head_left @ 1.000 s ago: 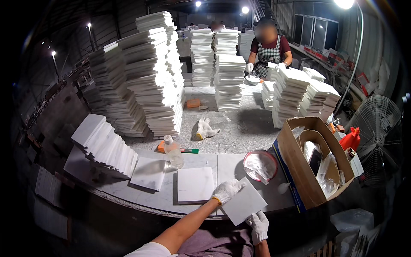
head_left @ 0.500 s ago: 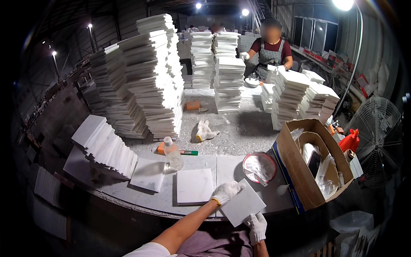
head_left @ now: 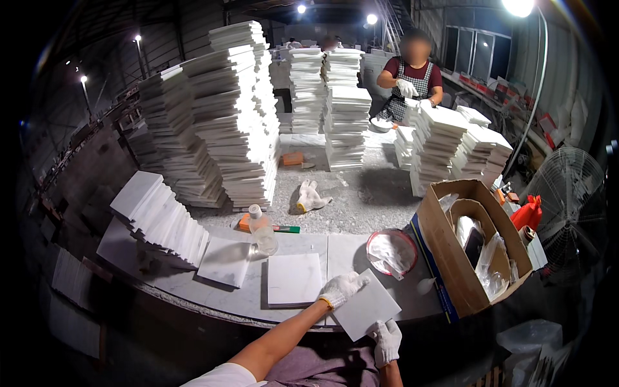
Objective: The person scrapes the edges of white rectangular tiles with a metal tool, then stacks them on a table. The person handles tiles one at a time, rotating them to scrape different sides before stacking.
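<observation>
A square white tile (head_left: 367,306) is tilted at the table's front edge, held between both my gloved hands. My left hand (head_left: 343,288) grips its upper left edge. At its lower right corner, my right hand (head_left: 387,342) is closed on it, the fingers partly hidden. Left of this tile, another white tile (head_left: 294,280) lies flat on the table. Just beyond the held tile stands a red-rimmed round tub (head_left: 413,247) of white paste, with a scraper resting in it. A clear plastic bottle (head_left: 264,238) stands behind the flat tile.
Tall tile stacks (head_left: 232,122) rise at the back left. A leaning tile row (head_left: 161,216) fills the left side. At the right are a cardboard box (head_left: 509,248) and a fan (head_left: 567,213). A loose glove (head_left: 311,196) lies mid-table. A co-worker (head_left: 412,80) stands beyond.
The co-worker's gloved hand has moved inward, in front of the apron. My hands and the tile stay almost in place, while the view has shifted slightly.
</observation>
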Demonstrator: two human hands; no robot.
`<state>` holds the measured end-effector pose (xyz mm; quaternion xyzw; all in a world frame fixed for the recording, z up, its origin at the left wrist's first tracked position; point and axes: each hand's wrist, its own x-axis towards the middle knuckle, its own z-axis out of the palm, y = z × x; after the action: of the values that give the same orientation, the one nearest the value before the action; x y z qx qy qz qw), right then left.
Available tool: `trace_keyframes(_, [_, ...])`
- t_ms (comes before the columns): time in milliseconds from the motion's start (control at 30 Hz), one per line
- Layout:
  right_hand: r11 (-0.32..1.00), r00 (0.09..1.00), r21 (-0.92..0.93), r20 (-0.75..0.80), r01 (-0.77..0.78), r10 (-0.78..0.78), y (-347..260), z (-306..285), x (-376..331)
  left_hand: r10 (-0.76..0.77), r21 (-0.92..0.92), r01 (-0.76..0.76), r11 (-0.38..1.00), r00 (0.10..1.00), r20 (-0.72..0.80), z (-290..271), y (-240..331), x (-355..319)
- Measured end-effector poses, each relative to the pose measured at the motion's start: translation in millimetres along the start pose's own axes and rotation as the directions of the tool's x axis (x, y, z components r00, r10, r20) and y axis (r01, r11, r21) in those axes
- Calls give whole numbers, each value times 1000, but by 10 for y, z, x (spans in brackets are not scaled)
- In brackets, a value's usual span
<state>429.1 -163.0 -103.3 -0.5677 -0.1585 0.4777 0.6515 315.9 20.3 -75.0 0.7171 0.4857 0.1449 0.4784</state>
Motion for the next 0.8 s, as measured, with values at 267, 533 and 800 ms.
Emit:
trace_keyframes(267, [995,998,-78,5,69,-69,192,-121,110,-30,-11,31,999,998,63,6,-100,67])
trace_keyframes(533, [995,995,22,-23,94,-94,234,-131,122,47,-66,-44,997,998,36,-19,-23,1])
trace_keyframes(800, [997,998,-33,-4,67,-67,144,-88,49,9,81,-14,997,998,65,-68,39,-89])
